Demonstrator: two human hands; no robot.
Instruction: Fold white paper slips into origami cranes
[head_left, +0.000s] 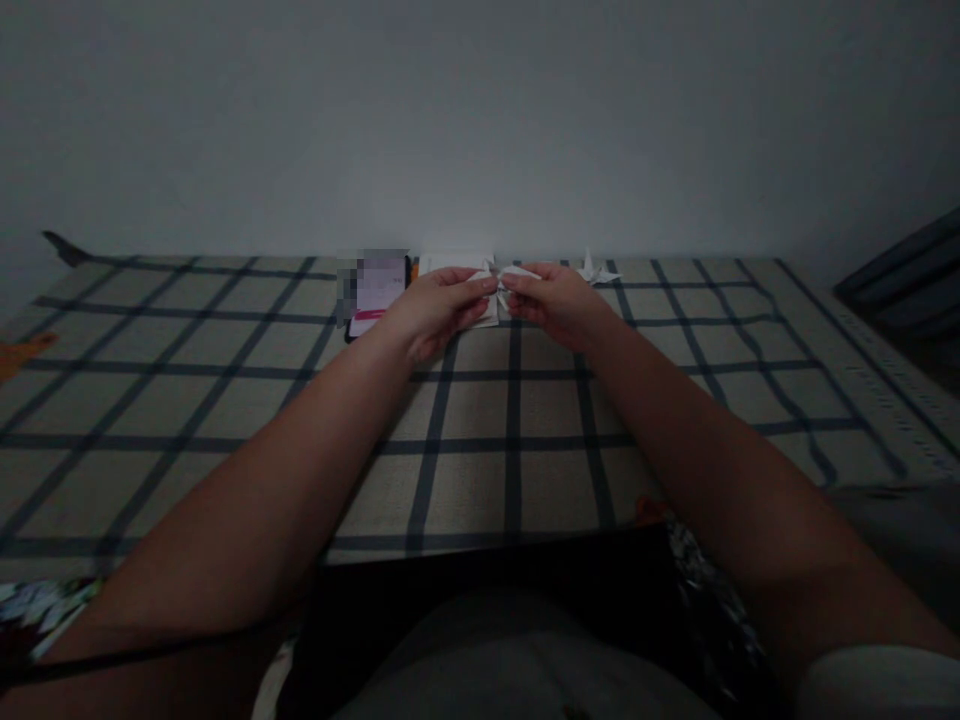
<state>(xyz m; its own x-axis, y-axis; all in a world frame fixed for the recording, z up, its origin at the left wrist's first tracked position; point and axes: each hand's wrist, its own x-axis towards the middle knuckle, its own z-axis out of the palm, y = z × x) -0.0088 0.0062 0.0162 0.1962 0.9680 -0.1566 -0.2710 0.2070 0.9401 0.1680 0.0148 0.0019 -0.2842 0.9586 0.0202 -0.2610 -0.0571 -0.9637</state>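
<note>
A small piece of folded white paper (517, 272) is pinched between the fingertips of both hands, above the far part of the checked cloth. My left hand (446, 300) grips its left side, thumb on top. On the right side, my right hand (559, 297) holds it the same way, with the two thumbs almost meeting. The fingers cover much of the paper, so its exact shape is hard to make out. Just beyond my right hand stands a folded paper crane (598, 272) in white. Behind and below my left hand lies white paper (457, 262), partly hidden.
A phone (379, 295) with a lit screen lies left of my left hand. The checked cloth (480, 410) reaches back to a plain wall (480, 120). Something orange (26, 355) is at the far left, and a dark striped object (907, 280) at the right. The room is dim.
</note>
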